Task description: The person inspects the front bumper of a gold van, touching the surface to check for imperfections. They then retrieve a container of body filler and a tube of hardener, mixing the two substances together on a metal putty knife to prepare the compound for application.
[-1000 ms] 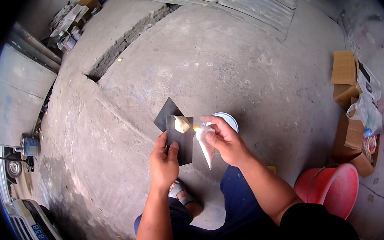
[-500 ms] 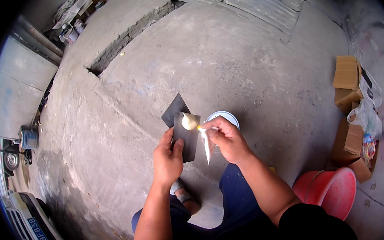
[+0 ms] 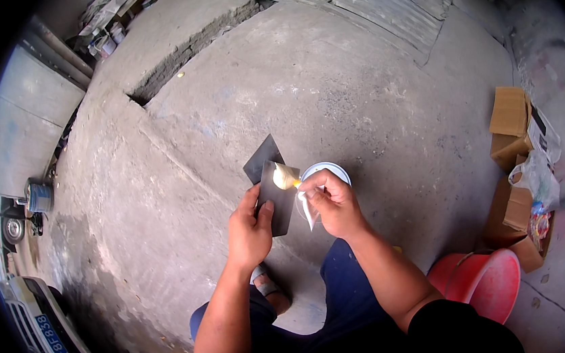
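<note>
While the left hand [image 3: 250, 230] grips the lower edge of two dark, flat, rectangular scraper blades [image 3: 271, 181] held fanned one over the other, the right hand [image 3: 331, 202] pinches a small pale tube or bag with an orange tip [image 3: 304, 198] between thumb and closed fingers and presses it against the upper blade. A cream-coloured blob of paste [image 3: 284, 176] already sits on that blade near its top corner, so some material has been laid out; the rest of the blade's dark face is bare, and nothing looks spread or mixed yet. By my judgement the work is at an early stage, with dispensing partly done and any blending and application left to do. Just behind the right hand, a round white tin with a blue rim [image 3: 326, 171] stands on the grey concrete floor [image 3: 328, 83]; whether it is open I cannot tell. To the person's right a red plastic bucket [image 3: 484, 283] stands near brown cardboard boxes [image 3: 511, 130], well apart from the hands. The person crouches, a sandalled foot [image 3: 266, 288] showing below the left wrist.
</note>
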The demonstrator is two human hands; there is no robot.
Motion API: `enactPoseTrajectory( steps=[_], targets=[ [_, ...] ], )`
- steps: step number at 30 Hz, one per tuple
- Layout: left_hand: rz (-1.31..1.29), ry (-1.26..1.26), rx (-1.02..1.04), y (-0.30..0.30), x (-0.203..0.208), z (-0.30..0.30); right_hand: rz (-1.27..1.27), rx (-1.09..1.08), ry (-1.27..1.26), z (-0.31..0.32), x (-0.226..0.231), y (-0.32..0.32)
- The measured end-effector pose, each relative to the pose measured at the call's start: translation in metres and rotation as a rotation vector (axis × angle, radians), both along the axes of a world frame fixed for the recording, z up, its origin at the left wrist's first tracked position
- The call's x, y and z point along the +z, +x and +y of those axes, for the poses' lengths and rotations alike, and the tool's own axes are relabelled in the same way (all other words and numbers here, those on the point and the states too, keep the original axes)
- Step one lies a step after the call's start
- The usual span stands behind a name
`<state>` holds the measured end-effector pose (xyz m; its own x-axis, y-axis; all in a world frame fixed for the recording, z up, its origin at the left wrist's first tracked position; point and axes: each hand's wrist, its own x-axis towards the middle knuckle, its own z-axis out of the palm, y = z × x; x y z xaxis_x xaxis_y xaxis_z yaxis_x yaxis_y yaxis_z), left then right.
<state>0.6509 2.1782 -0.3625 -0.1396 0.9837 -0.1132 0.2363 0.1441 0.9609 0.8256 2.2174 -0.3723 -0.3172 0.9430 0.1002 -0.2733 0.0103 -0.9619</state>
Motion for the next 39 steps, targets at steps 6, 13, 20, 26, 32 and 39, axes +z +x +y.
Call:
enactPoseTrajectory(
  steps=[6, 13, 20, 26, 32, 39],
  targets=[
    [-0.015, -0.011, 0.006, 0.001, -0.001, 0.000, -0.085, -0.066, 0.046, -0.002, 0.001, -0.002],
    [0.001, -0.028, 0.003, 0.002, 0.004, 0.000, -0.225, -0.124, 0.158, -0.001, -0.002, -0.001],
    [-0.012, -0.019, -0.015, 0.001, 0.003, -0.001, -0.317, -0.141, 0.209, -0.001, 0.001, -0.003],
    [-0.200, -0.017, -0.027, 0.003, 0.006, 0.001, -0.358, -0.128, 0.185, -0.007, -0.001, 0.006],
    [-0.566, -0.184, -0.009, -0.003, 0.007, 0.006, -0.086, -0.122, 0.163, -0.008, 0.017, 0.022],
    [-0.821, -0.241, -0.028, -0.009, 0.013, 0.006, -0.042, -0.241, 0.010, 0.024, 0.011, 0.056]
  ],
)
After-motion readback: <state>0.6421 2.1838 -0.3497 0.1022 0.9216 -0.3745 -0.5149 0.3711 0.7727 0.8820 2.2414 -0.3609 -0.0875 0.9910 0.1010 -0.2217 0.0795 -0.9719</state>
